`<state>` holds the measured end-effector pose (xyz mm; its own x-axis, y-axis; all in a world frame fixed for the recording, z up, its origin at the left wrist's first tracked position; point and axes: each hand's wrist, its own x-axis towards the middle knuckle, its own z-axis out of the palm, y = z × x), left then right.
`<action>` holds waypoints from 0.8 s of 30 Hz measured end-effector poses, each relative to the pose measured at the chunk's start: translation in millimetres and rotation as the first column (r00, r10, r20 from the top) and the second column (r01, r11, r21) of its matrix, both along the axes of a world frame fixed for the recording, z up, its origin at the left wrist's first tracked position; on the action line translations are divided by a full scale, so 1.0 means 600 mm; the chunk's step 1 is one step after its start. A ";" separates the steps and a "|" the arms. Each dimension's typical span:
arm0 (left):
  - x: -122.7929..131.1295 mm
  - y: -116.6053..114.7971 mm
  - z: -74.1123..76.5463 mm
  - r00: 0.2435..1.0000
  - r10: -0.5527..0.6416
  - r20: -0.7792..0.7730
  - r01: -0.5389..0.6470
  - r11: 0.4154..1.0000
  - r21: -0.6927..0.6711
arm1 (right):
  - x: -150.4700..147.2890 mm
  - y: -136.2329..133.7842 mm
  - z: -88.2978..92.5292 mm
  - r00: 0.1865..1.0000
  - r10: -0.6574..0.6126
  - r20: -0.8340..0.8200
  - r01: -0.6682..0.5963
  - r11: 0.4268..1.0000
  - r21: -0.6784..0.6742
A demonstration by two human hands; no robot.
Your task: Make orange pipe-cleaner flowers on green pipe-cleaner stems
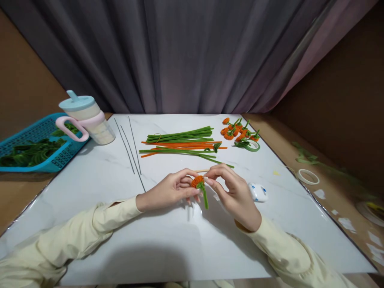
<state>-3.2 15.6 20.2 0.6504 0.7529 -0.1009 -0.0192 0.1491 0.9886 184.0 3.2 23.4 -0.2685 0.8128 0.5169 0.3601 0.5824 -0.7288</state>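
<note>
The flower point(197, 182) has a vivid orange head and a bright green stem point(205, 200); the clustered flowers point(236, 131) repeat that pairing. Green strips point(186, 135) lie grass-toned beside plain orange strips point(186, 145), and the thin rods point(124, 145) are dark green. The sleeves point(72, 228) are pale cream. Faint grey veins marble the white tabletop point(144, 256). The basket point(69, 154) is turquoise, its leaves point(33, 152) deep green. The cup point(103, 130) has a pale blue lid point(77, 103) and a pink handle point(81, 137). Blue motifs mark the white device point(257, 193). The curtain point(168, 60) is dark greyish purple, pinker at right.
</note>
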 end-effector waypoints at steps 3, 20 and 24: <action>-0.002 0.001 -0.001 1.000 -0.026 0.001 0.026 0.999 -0.029 | 0.000 0.001 -0.001 0.994 0.089 0.059 -0.090 0.996 0.014; 0.000 -0.003 0.029 0.843 0.236 -0.484 0.099 0.816 0.570 | -0.019 0.000 -0.020 1.000 -0.021 -0.017 0.017 0.979 -0.204; 0.004 -0.011 0.025 0.760 0.270 -0.591 0.248 0.721 0.648 | -0.025 -0.007 -0.021 0.999 -0.033 -0.039 0.026 0.985 -0.170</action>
<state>-0.8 9.3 35.2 0.6199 0.7828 0.0545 0.6169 -0.5290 0.5828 169.3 -0.9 10.7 -0.2242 0.8969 0.3813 0.3428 0.4388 -0.8306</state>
